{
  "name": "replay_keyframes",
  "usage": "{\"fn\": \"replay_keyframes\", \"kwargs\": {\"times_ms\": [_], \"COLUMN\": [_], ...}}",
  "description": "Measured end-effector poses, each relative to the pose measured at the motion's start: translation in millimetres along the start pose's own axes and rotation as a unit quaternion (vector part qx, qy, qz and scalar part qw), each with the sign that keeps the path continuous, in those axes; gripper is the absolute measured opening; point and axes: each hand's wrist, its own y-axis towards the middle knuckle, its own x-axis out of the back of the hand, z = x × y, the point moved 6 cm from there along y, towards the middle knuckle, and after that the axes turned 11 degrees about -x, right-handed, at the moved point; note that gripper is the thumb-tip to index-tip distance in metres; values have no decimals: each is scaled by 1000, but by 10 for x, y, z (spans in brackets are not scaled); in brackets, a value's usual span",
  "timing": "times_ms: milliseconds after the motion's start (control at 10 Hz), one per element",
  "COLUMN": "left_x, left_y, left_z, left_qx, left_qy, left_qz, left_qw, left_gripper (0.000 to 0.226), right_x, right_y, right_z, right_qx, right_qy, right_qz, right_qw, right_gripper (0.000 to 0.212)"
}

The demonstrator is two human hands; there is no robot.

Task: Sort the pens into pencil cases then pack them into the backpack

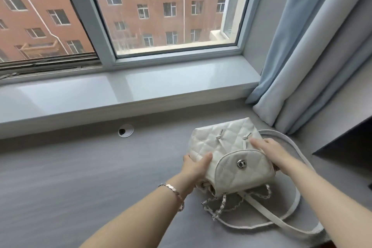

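On grey desk (80, 167) below window sill (120, 90): one small white backpack (225, 147), lying flat.

- Hold: left hand (196, 164) grips the near-left side, thumb on top. Right hand (269, 152) clasps the right edge, fingers laid over it.
- Material: glossy quilted leather, diamond stitching. Rounded flap (231, 177) lies down, with a silver clasp (240, 164).
- Trailing: metal chain (221, 205) and a looped flat strap (298, 197).
- Pens, pencil cases: not in view.
- Risks: the slick surface may slip in the grip, and the loose chain or strap may snag or drag when lifted.
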Motion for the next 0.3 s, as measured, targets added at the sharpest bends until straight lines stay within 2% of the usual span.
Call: {"fn": "replay_keyframes", "kwargs": {"times_ms": [100, 200, 300], "left_x": [18, 169, 445], "left_y": [99, 66, 20], "left_z": [23, -73, -293], "left_qx": [-11, -35, -75], "left_qy": [76, 179, 248], "left_qz": [30, 55, 41], "left_qw": [997, 982, 965], "left_gripper": [54, 24, 21], "right_x": [-48, -51, -345], "right_y": [7, -117, -422], "right_z": [42, 279, 735], "right_qx": [-29, -6, 135], "right_qy": [-68, -182, -244], "right_qz": [-34, -194, -230], "right_qw": [997, 964, 932], "right_gripper": [44, 61, 26]}}
